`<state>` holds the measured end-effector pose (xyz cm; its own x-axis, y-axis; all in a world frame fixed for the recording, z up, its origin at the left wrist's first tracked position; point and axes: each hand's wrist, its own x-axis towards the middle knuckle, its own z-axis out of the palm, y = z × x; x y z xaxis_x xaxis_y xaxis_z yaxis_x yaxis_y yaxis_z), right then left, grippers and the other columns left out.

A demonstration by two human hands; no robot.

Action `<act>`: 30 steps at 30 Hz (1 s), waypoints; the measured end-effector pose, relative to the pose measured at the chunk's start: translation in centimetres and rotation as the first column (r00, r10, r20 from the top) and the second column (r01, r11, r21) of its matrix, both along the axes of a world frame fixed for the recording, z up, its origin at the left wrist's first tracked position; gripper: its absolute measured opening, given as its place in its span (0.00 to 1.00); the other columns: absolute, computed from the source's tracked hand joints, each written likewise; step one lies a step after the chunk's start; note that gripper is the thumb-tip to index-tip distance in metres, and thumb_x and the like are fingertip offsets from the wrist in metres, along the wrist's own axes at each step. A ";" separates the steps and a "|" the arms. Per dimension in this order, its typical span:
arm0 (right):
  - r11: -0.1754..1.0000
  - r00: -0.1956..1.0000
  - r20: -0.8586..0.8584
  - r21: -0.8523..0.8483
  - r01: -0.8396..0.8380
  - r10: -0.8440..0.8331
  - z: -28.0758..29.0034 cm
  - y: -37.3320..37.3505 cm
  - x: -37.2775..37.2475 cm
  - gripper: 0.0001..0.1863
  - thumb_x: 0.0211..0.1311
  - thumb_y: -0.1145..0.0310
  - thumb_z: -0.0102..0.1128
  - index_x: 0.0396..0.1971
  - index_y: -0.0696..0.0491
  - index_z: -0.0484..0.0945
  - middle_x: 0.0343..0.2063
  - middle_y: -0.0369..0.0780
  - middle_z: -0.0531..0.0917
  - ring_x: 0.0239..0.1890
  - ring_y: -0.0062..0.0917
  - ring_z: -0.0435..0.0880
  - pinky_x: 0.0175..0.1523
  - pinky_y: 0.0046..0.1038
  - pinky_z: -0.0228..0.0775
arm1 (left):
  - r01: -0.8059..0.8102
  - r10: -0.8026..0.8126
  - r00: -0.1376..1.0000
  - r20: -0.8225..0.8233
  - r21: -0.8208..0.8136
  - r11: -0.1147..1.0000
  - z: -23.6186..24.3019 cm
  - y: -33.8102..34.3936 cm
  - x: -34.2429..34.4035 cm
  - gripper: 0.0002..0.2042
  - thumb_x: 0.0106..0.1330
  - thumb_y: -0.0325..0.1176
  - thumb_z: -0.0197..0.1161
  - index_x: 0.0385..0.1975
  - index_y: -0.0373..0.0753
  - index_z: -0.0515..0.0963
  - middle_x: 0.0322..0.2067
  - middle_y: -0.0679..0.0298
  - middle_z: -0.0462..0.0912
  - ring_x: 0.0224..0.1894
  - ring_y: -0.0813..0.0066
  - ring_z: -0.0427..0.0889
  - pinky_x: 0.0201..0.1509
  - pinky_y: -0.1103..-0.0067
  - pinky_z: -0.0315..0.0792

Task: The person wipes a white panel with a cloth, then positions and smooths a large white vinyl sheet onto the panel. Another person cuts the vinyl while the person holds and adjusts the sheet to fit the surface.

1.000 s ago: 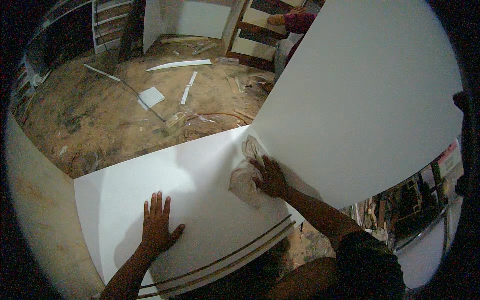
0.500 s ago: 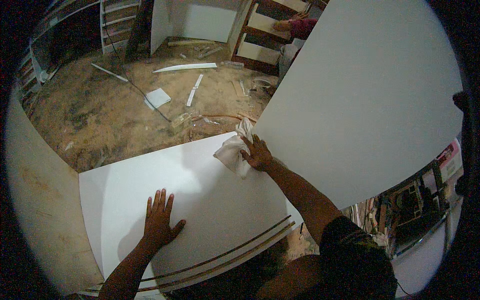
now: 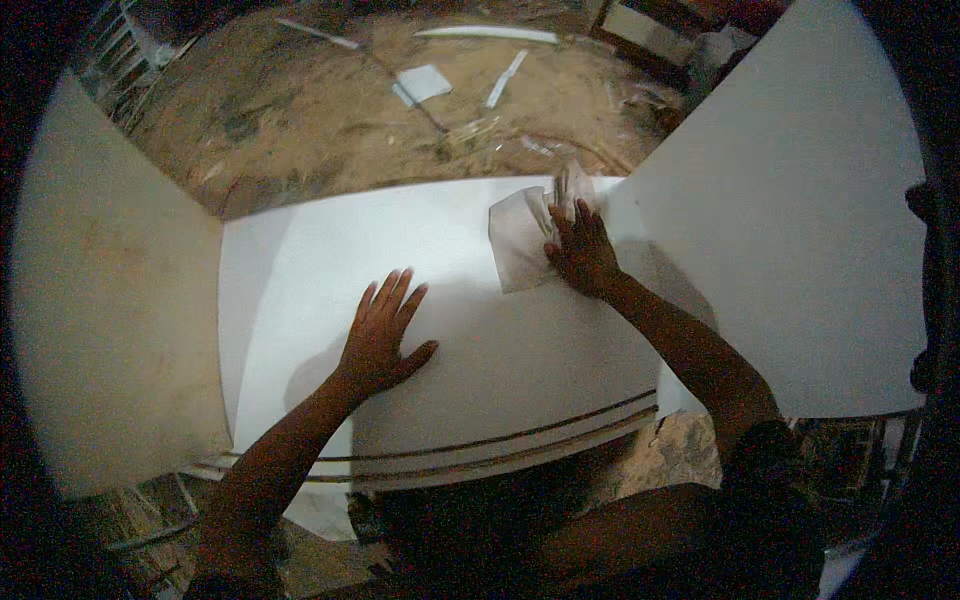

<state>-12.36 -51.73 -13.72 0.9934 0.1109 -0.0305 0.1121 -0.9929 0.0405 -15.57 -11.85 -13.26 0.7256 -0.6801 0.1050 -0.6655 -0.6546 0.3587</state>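
The left hand (image 3: 380, 340) lies open and flat on the white board (image 3: 480, 325), fingers spread, grasping nothing; it appears placed there to steady the board and take the person's weight. The right hand (image 3: 585, 258) rests on the crumpled cloth (image 3: 522, 238), fingers extended, seemingly to keep it pressed down; whether it pinches the fabric cannot be told. The cloth lies at the board's far right, by the far edge. Upright panels bound the board at left (image 3: 130, 290) and right (image 3: 800, 240), limiting sideways reach. Two dark grooves (image 3: 500, 463) cross its near side. Beyond, on the dirt floor (image 3: 300, 120), lie a white square piece (image 3: 425, 82) and narrow strips (image 3: 507, 80).
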 end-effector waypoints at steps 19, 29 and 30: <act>0.947 0.965 0.237 0.270 -0.177 0.113 1.1 4.9 3.3 0.32 0.69 0.50 0.55 0.68 0.52 0.71 0.67 0.53 0.72 0.71 0.52 0.68 0.74 0.56 0.56 | 0.107 -0.104 0.994 0.027 -0.169 0.980 -0.9 1.4 -0.7 0.31 0.65 0.37 0.69 0.68 0.37 0.68 0.65 0.47 0.73 0.69 0.47 0.71 0.76 0.56 0.61; 0.628 0.791 0.256 0.495 -0.601 0.555 -4.8 26.1 -0.3 0.37 0.67 0.47 0.56 0.69 0.57 0.68 0.71 0.58 0.64 0.72 0.58 0.62 0.77 0.55 0.51 | -0.106 0.184 0.963 0.198 -0.350 0.931 -0.7 2.1 -0.8 0.46 0.59 0.54 0.70 0.72 0.35 0.60 0.74 0.41 0.59 0.76 0.42 0.58 0.79 0.45 0.43; 0.525 0.710 0.224 0.534 -0.663 0.668 -4.2 26.9 -1.2 0.35 0.67 0.49 0.57 0.68 0.55 0.69 0.71 0.56 0.65 0.72 0.55 0.64 0.77 0.53 0.52 | -0.271 0.319 0.932 0.174 -0.254 0.928 -1.0 2.0 -0.5 0.46 0.62 0.58 0.66 0.74 0.34 0.58 0.75 0.41 0.56 0.77 0.42 0.56 0.79 0.44 0.39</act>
